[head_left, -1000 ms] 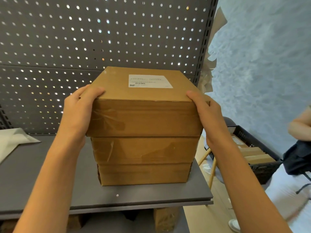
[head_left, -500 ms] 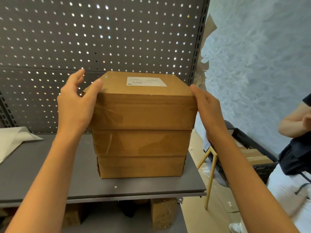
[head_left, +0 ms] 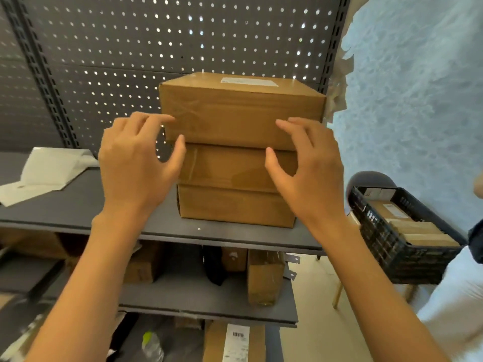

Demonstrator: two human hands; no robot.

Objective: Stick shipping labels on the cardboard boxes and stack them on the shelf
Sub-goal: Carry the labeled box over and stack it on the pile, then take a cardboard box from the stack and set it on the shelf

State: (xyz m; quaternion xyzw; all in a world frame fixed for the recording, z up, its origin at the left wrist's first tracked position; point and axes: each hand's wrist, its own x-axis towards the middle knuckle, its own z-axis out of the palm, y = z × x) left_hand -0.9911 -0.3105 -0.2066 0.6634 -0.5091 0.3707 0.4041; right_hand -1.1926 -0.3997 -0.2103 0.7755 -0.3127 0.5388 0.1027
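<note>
Both your hands, left [head_left: 136, 163] and right [head_left: 311, 165], hang loose, holding nothing. The top box [head_left: 240, 111] sticks out past the pile; bump it and it may slide off.

Setting: a stockroom or parcel packing area. Landmark is a dark metal shelf [head_left: 78, 205] backed by a perforated panel [head_left: 156, 48]; on it stand three stacked cardboard boxes [head_left: 235, 163], the top one bearing a shipping label [head_left: 248, 81]. Below the shelf are more cartons [head_left: 264, 275]; to its right, a black crate [head_left: 392, 246] of parcels.
</note>
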